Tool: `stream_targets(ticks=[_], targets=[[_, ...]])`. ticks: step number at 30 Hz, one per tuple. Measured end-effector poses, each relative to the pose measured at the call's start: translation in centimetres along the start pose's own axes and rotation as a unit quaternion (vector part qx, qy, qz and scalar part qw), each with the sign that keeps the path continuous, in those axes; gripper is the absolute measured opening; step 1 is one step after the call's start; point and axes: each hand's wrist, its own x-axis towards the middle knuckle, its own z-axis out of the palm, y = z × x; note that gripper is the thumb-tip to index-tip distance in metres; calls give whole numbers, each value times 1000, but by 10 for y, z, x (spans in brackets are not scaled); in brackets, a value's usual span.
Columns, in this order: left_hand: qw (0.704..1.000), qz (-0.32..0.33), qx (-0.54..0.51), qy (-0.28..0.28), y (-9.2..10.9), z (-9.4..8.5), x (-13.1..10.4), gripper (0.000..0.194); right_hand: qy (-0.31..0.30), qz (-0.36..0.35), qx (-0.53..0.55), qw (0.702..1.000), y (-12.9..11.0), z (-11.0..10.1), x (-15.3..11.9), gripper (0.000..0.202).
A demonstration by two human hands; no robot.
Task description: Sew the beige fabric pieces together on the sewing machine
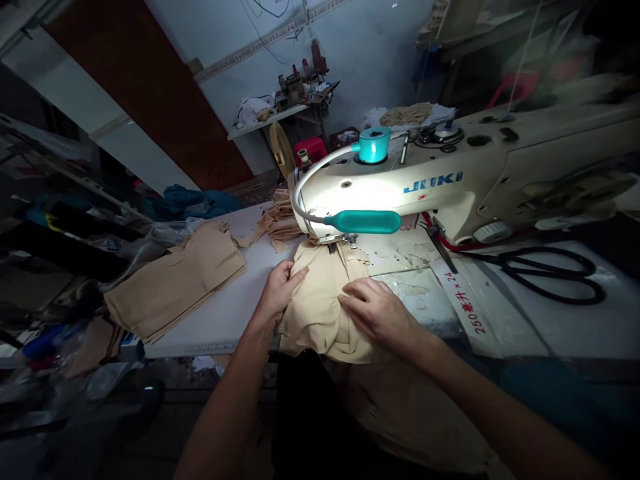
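Note:
A piece of beige fabric (315, 310) lies under the needle area of a white JUKI sewing machine (380, 190), its near edge hanging over the table's front. My left hand (280, 290) grips the fabric's left side, thumb on top and fingers partly hidden. On the right side, my right hand (375, 303) pinches a fold of the same cloth between bent fingers. A teal lamp (367, 222) on a bent white neck lights the machine head just above the cloth.
Left on the table (210, 333) lies a stack of beige fabric pieces (180, 280). Behind it sits a bunched beige strip pile (280, 220). Black-handled scissors (550, 273) rest at right, near a printed paper label (463, 300). Another work table (270, 121) stands by the wall.

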Motion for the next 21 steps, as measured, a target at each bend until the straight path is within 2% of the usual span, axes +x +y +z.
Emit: stream_targets(ticks=[2, 4, 5, 7, 8, 10, 12, 14, 16, 21], targets=[[999, -18, -35, 8, -3, -5, -1, 55, 1, 3, -1, 1000, 0, 0, 0, 17], [1000, -17, -20, 16, -6, -11, -2, 55, 5, 5, -4, 1000, 0, 0, -1, 17], [1000, -5, 11, 26, -8, -12, -3, 53, 7, 5, -5, 1000, 0, 1, -1, 17], [988, 54, 135, 56, -10, -11, -7, 45, 10, 6, -6, 1000, 0, 1, -1, 16], [968, 102, 216, 73, -9, -8, -11, 41, 11, 6, -6, 1000, 0, 1, 0, 17], [906, 205, 359, 87, -6, 3, -23, 38, 13, 6, -4, 1000, -1, 0, 0, 18], [853, 298, 428, 35, -1, 16, -38, 32, 17, 2, 4, 1000, -3, -1, -1, 20], [823, 350, 445, -45, 2, 28, -56, 23, 26, -7, 19, 999, -6, -4, -6, 24], [814, 363, 443, -95, 2, 35, -75, 21, 31, -13, 36, 999, -10, -8, -16, 24], [821, 359, 435, -87, -7, 34, -110, 33, 15, -8, 47, 999, -19, -22, -46, 23]])
